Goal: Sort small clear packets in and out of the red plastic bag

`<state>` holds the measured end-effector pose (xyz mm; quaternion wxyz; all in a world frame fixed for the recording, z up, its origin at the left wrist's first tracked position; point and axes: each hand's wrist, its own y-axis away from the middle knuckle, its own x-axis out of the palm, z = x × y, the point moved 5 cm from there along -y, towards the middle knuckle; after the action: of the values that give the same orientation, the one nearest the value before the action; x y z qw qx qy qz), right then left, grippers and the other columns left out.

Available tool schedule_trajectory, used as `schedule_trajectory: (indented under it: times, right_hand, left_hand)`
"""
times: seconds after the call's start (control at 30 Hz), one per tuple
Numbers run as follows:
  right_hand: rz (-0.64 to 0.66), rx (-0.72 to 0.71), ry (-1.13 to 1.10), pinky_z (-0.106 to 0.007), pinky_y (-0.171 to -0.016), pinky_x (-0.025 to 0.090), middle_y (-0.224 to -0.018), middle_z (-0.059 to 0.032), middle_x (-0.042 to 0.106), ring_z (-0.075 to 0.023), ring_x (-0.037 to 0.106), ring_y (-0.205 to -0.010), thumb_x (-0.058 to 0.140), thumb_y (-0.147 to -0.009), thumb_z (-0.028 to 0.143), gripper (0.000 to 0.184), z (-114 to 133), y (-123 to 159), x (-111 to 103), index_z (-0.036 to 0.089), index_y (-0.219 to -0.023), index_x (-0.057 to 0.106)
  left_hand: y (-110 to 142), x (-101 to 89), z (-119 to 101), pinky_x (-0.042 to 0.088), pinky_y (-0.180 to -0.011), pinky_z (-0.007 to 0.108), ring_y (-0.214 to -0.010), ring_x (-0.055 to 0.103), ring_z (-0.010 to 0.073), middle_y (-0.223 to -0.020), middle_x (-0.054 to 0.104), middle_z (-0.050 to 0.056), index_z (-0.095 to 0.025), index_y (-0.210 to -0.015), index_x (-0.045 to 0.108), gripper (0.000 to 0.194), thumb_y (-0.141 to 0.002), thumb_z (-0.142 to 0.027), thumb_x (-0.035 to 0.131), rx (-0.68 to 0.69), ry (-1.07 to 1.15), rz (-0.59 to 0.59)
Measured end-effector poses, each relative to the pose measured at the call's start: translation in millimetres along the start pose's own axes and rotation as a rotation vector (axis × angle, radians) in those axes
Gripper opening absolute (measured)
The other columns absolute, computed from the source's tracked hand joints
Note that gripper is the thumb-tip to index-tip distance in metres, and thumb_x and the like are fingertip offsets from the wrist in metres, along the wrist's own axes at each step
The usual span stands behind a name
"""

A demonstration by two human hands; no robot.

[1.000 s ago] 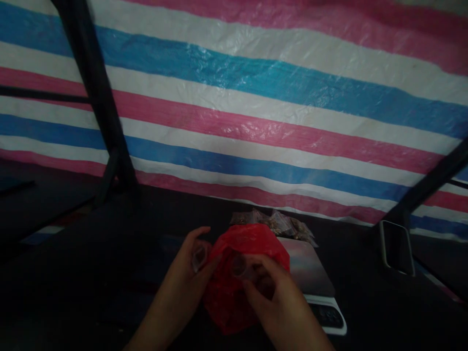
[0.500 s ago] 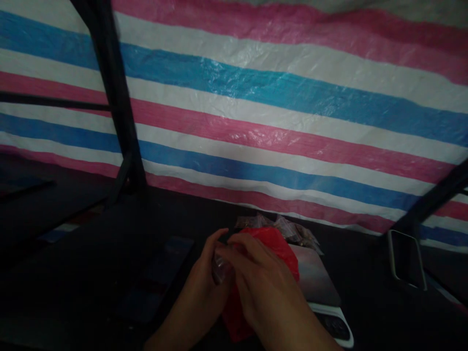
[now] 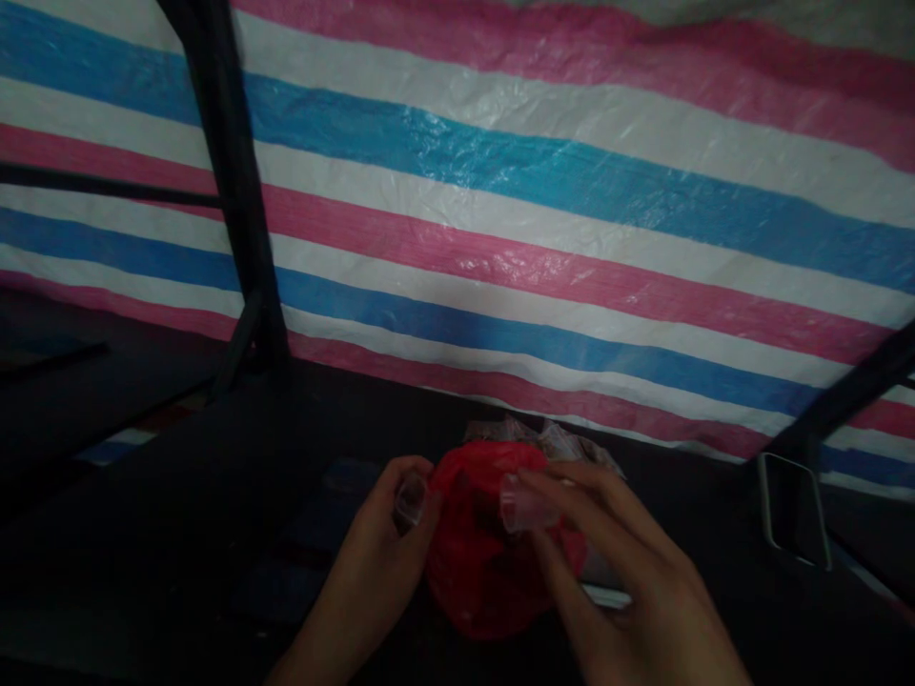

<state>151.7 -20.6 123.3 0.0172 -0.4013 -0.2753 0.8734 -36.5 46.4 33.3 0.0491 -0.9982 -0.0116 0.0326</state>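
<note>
Grasping one clear cup (image 3: pixel 410 498) loosely in left hand (image 3: pixel 382 543), pinching a second clear cup (image 3: pixel 520 504) between fingertips of right hand (image 3: pixel 636 562), over open red bag (image 3: pixel 482 595) short of the bench's (image 3: pixel 350 405) far edge. Done, by judgement: opening the bag, laying small clear packets (image 3: pixel 564 440) along that edge (too dim to count). Left: releasing both cups; cannot tell what remains inside the bag.

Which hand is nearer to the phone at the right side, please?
Right. The right hand is left of the phone, not touching it; the left hand is farther away, at the red bag's left edge.
</note>
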Motion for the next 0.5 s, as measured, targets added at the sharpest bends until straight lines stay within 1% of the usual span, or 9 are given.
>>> schedule_trajectory:
  times: [0.07,0.13,0.2,0.27,0.33,0.37,0.43,0.5]
  right_hand:
    - [0.121,0.081,0.009,-0.036,-0.098,0.064,-0.132,-0.006,0.074,-0.0251,0.076,-0.114,0.061,-0.096,0.014,0.048,-15.0,11.0,0.0,0.038,-0.136,0.073]
    - [0.258,0.165,0.025,-0.036,-0.094,0.064,-0.125,-0.005,0.078,-0.0257,0.078,-0.108,0.064,-0.09,0.007,0.05,-29.5,18.6,10.2,0.037,-0.128,0.078]
    - [0.308,0.226,0.039,-0.036,-0.096,0.062,-0.124,-0.0057,0.079,-0.0271,0.078,-0.109,0.065,-0.087,0.004,0.051,-38.7,20.6,23.6,0.034,-0.125,0.08]
    - [0.309,0.261,0.033,-0.037,-0.1,0.059,-0.13,-0.0074,0.076,-0.0275,0.075,-0.114,0.063,-0.088,0.003,0.052,-40.7,18.6,37.5,0.031,-0.129,0.078]
    - [0.319,0.278,-0.007,-0.038,-0.104,0.057,-0.133,-0.0079,0.074,-0.0269,0.074,-0.117,0.061,-0.09,0.004,0.051,-37.2,15.9,49.9,0.029,-0.132,0.077]
    - [0.332,0.28,-0.038,-0.037,-0.104,0.056,-0.131,-0.0073,0.075,-0.026,0.074,-0.116,0.061,-0.091,0.005,0.049,-34.5,14.8,54.6,0.029,-0.13,0.077]
    - [0.357,0.28,-0.107,-0.035,-0.103,0.055,-0.126,-0.0051,0.077,-0.0243,0.073,-0.115,0.061,-0.091,0.006,0.045,-30.3,13.7,58.8,0.03,-0.124,0.08]
    - [0.371,0.284,-0.167,-0.033,-0.102,0.054,-0.121,-0.0028,0.079,-0.0226,0.074,-0.113,0.063,-0.09,0.006,0.043,-30.3,13.7,56.4,0.031,-0.12,0.081]
  left_hand:
    - [1.2,-5.5,3.7,0.054,-0.074,0.035,-0.082,0.069,0.0251,-0.09,0.068,0.001,-0.024,-0.109,0.06,0.039,-0.089,-0.057,0.066,-0.031,-0.065,-0.073]
    - [4.0,-6.7,7.5,0.054,-0.078,0.041,-0.085,0.07,0.0297,-0.095,0.07,0.006,-0.021,-0.116,0.058,0.054,-0.083,-0.062,0.07,-0.07,-0.121,-0.109]
    - [7.4,-3.7,11.1,0.055,-0.082,0.046,-0.092,0.072,0.0348,-0.102,0.072,0.011,-0.018,-0.121,0.058,0.064,-0.079,-0.064,0.075,-0.097,-0.172,-0.097]
    - [10.5,2.4,15.8,0.055,-0.088,0.048,-0.101,0.074,0.0377,-0.11,0.075,0.014,-0.018,-0.124,0.058,0.066,-0.078,-0.06,0.08,-0.122,-0.203,-0.025]
    - [13.0,9.3,20.8,0.056,-0.093,0.046,-0.108,0.075,0.0369,-0.116,0.077,0.013,-0.021,-0.125,0.058,0.06,-0.081,-0.053,0.081,-0.141,-0.192,0.082]
    - [13.9,12.3,22.7,0.056,-0.094,0.045,-0.11,0.075,0.0357,-0.117,0.078,0.012,-0.022,-0.125,0.058,0.055,-0.082,-0.05,0.08,-0.147,-0.171,0.139]
    - [15.5,16.9,24.4,0.056,-0.095,0.042,-0.112,0.076,0.0331,-0.117,0.079,0.01,-0.024,-0.125,0.059,0.047,-0.086,-0.043,0.078,-0.156,-0.098,0.239]
    - [16.8,19.0,24.4,0.059,-0.09,0.039,-0.107,0.077,0.0309,-0.114,0.079,0.009,-0.023,-0.127,0.058,0.046,-0.087,-0.037,0.076,-0.179,-0.011,0.31]
